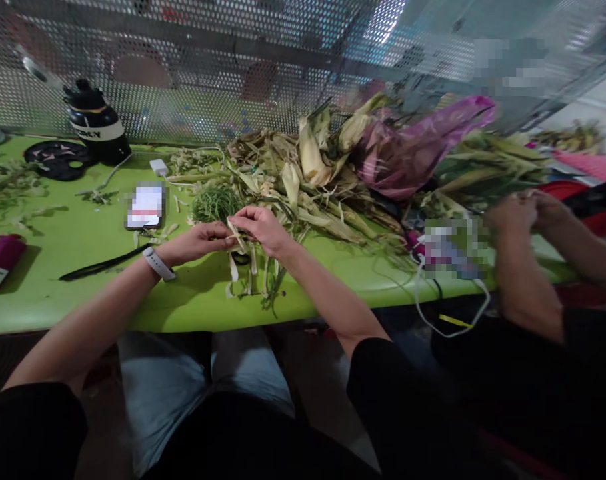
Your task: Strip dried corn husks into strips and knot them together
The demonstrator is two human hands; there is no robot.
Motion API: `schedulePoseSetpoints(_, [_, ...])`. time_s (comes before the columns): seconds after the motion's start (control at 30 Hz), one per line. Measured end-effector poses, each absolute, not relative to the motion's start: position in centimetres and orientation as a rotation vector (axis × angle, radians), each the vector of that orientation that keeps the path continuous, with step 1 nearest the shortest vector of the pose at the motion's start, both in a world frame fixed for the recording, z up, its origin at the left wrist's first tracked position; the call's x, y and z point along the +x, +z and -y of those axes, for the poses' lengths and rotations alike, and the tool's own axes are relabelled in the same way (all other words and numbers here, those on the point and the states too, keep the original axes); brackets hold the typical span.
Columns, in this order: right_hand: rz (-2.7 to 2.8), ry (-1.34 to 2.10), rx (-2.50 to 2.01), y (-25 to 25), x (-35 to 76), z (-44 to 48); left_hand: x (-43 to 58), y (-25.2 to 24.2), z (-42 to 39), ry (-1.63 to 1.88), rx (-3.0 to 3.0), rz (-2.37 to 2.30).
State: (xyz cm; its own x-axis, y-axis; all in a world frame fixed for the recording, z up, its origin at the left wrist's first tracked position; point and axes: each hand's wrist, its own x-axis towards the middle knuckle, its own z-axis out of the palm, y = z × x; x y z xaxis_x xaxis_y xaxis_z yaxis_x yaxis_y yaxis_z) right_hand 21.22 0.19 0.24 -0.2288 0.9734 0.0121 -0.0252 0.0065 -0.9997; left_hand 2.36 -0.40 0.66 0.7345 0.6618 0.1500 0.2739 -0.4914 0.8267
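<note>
Over the green table (107, 293), my left hand (200, 241) and my right hand (261, 228) meet fingertip to fingertip. Between them is a pale strip of what looks like corn husk (237, 232), pinched by both. My left wrist wears a white watch (159, 263). Just behind my fingers sits a bundle of thin green strands (217, 203). Below my hands several pale strips (253, 260) lie on the tabletop, beside a small dark round thing (240, 257) partly hidden by my fingers. A heap of dry corn husks (313, 193) spreads behind and to the right.
Left of my hands are a lit phone (145, 207), a black strap (103, 264), a magenta box (1, 260) and a black bottle (97, 127). A pink plastic bag (413, 157) lies on the husks. At right, a co-worker's hands (527, 210) are close together. Perforated metal stands behind.
</note>
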Motion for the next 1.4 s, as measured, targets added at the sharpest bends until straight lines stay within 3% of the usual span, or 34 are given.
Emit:
schedulePoseSetpoints(0.4, [1.369,1.055,-0.989,-0.5,20.8,-0.6,2.9,1.0,1.7,0.298,1.622,-0.589])
schedulePoseSetpoints(0.83, [1.714,1.244,-1.136,1.0,22.5,-0.7,3.2,0.0,1.0,0.896,1.115,-0.749])
schedulePoseSetpoints(1.2, [1.574,0.963,-1.030,-0.4,22.0,-1.4,3.1,-0.3,1.0,0.876,1.405,-0.873])
schedulePoseSetpoints(1.4, [1.485,1.031,-1.143,-0.1,22.4,-1.4,3.1,-0.8,0.6,0.968,1.349,-0.878])
